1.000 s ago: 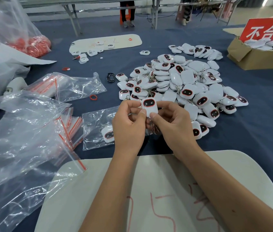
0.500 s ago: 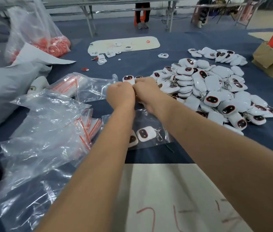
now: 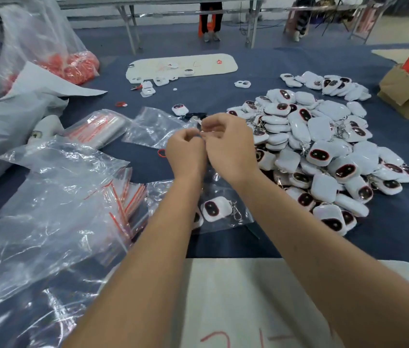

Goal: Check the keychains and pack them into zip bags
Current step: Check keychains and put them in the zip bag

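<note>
Both hands up over the blue cloth: left hand [image 3: 186, 153] & right hand [image 3: 226, 144] curled, fingertips pinching something small between them, prob. a keychain's ring; hard to tell. Should keep it steady w/ the face visible, then drop it into the zip bag [image 3: 223, 209] below. Keychain pile [image 3: 324, 151] sits right.

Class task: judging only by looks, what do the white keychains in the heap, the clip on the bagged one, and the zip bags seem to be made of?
Keychains in the heap: probably glossy moulded plastic or rubbery PVC, given the rounded edges and soft sheen.
Clip on the bagged keychain: likely metal, being silvery with bright glints.
Zip bags: thin clear plastic film, see-through, crinkled and shiny, with red seal strips.
</note>
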Tool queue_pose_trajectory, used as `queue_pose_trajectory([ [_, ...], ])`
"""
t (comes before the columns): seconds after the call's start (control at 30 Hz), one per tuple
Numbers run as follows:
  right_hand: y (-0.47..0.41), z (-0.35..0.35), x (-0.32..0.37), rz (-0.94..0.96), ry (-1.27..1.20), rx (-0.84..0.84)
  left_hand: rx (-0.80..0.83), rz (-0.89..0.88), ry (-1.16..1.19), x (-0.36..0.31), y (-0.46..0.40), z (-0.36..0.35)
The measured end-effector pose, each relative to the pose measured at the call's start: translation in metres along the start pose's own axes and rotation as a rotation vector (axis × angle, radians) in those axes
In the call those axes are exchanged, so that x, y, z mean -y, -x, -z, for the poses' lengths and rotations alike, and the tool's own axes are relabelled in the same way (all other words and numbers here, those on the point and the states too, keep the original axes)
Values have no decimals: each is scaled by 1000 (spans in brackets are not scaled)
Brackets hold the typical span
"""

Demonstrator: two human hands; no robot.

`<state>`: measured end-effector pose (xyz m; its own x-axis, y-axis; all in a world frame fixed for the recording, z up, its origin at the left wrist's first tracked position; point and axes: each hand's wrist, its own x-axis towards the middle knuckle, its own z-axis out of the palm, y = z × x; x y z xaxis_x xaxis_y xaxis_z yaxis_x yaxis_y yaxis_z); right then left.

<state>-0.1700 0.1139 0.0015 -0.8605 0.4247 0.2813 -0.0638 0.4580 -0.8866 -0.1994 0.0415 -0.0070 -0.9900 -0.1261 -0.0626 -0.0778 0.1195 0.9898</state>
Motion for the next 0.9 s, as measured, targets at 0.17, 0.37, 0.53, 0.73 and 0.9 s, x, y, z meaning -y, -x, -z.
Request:
queue_pose_trajectory([
  [0.17,50,61,-16,137,374,-173,5,-159,-115,-1,48,-9],
  [0.37,97,119,-46,108,683,-299,123,-375,-275,20,96,-16],
  [0.53,109,121,-53,88,993,-76,177,-477,-433,34,114,-16],
  [0.73,110,115,-53,-56,1091,-123,137,-492,-472,42,115,-10],
  [0.9,107,114,-55,-61,1101,-140,106,-552,-349,43,117,-9],
])
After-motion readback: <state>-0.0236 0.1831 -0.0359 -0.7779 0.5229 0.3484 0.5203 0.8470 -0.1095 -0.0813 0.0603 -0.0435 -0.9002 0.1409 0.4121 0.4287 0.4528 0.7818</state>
